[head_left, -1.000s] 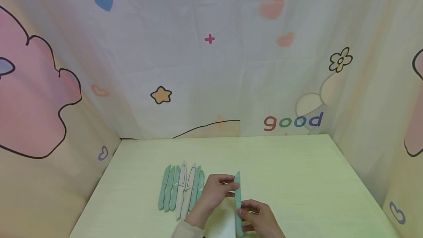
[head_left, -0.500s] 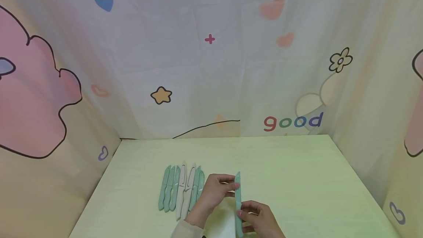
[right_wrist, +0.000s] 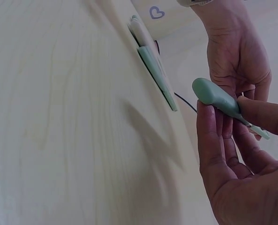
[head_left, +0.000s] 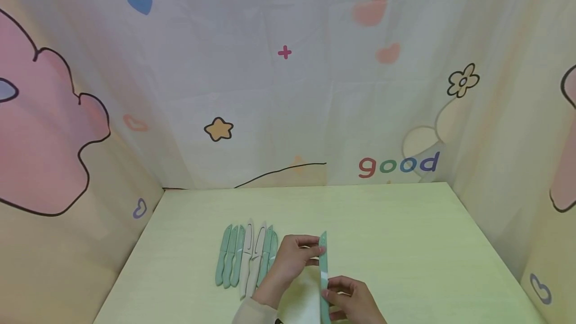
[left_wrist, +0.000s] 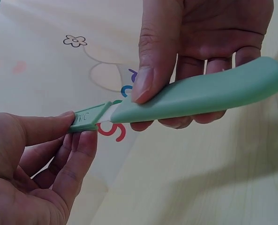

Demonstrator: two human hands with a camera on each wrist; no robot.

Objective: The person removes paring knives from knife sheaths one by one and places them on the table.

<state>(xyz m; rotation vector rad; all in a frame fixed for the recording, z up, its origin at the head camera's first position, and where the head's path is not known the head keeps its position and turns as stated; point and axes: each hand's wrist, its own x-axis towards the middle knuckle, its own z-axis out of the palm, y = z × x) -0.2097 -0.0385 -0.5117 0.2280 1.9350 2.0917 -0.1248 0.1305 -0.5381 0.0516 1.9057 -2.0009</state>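
Note:
My left hand [head_left: 291,260] pinches the green sheath [left_wrist: 85,118] of a small knife between thumb and fingers. With my right hand [head_left: 353,298] I grip the knife's curved green handle [left_wrist: 199,96], thumb on one side and fingers on the other. Between sheath and handle a short stretch of white blade [left_wrist: 109,113] shows; the rest of the blade is inside the sheath. The knife stands nearly in line with my view, tip away from me. To the left of my left hand lies a row of sheathed knives, green [head_left: 223,256] and cream [head_left: 246,264].
The pale wood-grain table [head_left: 405,244] spreads under both hands. A printed curtain [head_left: 252,89] closes off its back and sides. My left forearm overlaps the near right end of the knife row in the head view.
The right hand has drawn slightly toward me with the handle. A gap has opened between handle and sheath, where white blade now shows. The left hand barely moved.

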